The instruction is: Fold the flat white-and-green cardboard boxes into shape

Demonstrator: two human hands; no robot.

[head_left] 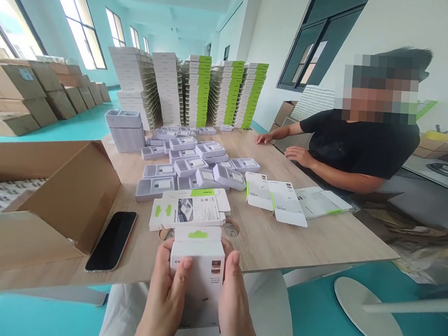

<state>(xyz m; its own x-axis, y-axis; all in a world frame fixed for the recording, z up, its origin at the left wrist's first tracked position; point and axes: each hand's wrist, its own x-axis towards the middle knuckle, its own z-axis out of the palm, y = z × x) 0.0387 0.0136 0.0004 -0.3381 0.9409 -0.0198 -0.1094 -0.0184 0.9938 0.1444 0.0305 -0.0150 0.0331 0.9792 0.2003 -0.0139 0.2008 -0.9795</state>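
Between my two hands, over my lap at the table's near edge, is a white folding carton (200,289) with a hang tab at its far end. My left hand (170,282) grips its left side, thumb on the top face. Along the right side, my right hand (234,291) presses with its palm and fingers, its thumb raised at the edge. Just beyond lies a pile of flattened printed cartons (190,209) with green markings. Several pale grey moulded trays (188,165) are heaped behind it.
An open cardboard box (69,193) and a black phone (112,241) are on the left. Tall stacks of white and green cartons (198,92) stand at the back. More unfolded cartons (288,203) lie on the right, near a seated person's hands (299,155).
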